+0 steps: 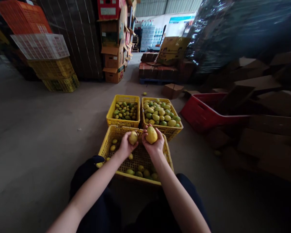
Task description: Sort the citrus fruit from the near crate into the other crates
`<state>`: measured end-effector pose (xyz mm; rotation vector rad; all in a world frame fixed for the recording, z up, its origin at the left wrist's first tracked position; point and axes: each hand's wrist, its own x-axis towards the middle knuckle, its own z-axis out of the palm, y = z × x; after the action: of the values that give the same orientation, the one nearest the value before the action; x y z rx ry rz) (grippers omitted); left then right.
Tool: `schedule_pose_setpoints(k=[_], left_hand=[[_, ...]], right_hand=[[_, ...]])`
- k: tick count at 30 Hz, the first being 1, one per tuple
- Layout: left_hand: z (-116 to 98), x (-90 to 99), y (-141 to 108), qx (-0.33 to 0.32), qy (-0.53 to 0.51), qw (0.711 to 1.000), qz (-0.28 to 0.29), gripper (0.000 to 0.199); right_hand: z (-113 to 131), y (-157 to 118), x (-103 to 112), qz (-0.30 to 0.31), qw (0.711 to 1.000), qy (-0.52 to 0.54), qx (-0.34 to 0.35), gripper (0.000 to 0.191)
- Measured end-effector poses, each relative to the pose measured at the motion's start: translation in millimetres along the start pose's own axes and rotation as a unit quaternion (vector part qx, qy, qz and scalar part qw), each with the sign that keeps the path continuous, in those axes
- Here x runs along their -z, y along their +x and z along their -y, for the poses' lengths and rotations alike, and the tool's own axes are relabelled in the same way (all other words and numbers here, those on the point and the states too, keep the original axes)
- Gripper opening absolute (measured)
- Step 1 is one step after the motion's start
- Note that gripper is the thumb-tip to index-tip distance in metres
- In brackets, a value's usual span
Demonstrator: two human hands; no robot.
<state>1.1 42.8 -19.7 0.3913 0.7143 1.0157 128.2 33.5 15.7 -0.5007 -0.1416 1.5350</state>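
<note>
Lemon [151, 135] in the right hand [153, 142], cupped above the near crate [168, 155]: probably light, firm, waxy; best gripped round its middle. Left hand [128, 144] grasps a smaller fruit [133, 138].

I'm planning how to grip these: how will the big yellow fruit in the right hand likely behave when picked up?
The yellow fruit looks firm, keeping its plump shape in the right hand. Its rounded body would probably roll if set down, and its smooth-looking skin may slip slightly.
</note>
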Motion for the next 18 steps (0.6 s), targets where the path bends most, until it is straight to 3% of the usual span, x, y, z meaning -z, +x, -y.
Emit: schedule_pose_setpoints(k=[2,4,5,7,9,11,13,15,17,18], left_hand=[[33.0,16.6,-10.1,0.084,0.200,0.976,0.017,0.017],[64.9,33.0,-25.7,0.167,0.282,0.944,0.035,0.007],[76.2,39.4,-32.7,0.207,0.321,0.923,0.042,0.013],[81.5,45.8,-39.2,0.238,0.352,0.904,0.045,0.019],[60.1,42.1,-31.4,0.214,0.343,0.914,0.036,0.013],[17.9,31.3,-12.6,0.148,0.303,0.941,0.015,0.014],[-29.7,18.9,6.6,0.067,0.250,0.966,-0.014,0.036],[-65.0,9.6,16.4,-0.016,0.114,0.989,-0.092,0.052],[-78.5,4.8,14.2,-0.029,0.064,0.991,-0.112,0.050],[-77.4,3.7,9.7,-0.010,0.073,0.993,-0.095,0.046]], right_hand=[[11.0,-1.0,5.2,-0.038,0.999,0.015,0.007,0.022],[21.8,-4.0,11.5,-0.070,0.997,0.024,0.016,0.020],[26.6,-6.3,14.9,-0.075,0.997,0.019,0.020,0.020],[34.1,-12.1,21.4,-0.066,0.998,-0.007,0.018,0.020],[38.6,-19.1,26.2,-0.056,0.998,-0.022,0.004,0.021],[40.9,-26.3,28.3,-0.068,0.998,-0.012,-0.014,0.023],[42.2,-32.4,28.0,-0.093,0.995,0.009,-0.026,0.026],[42.6,-37.0,26.6,-0.121,0.992,0.021,-0.033,0.027],[41.6,-40.1,26.9,-0.143,0.989,0.022,-0.040,0.027],[40.3,-41.4,28.6,-0.152,0.987,0.018,-0.045,0.027]])
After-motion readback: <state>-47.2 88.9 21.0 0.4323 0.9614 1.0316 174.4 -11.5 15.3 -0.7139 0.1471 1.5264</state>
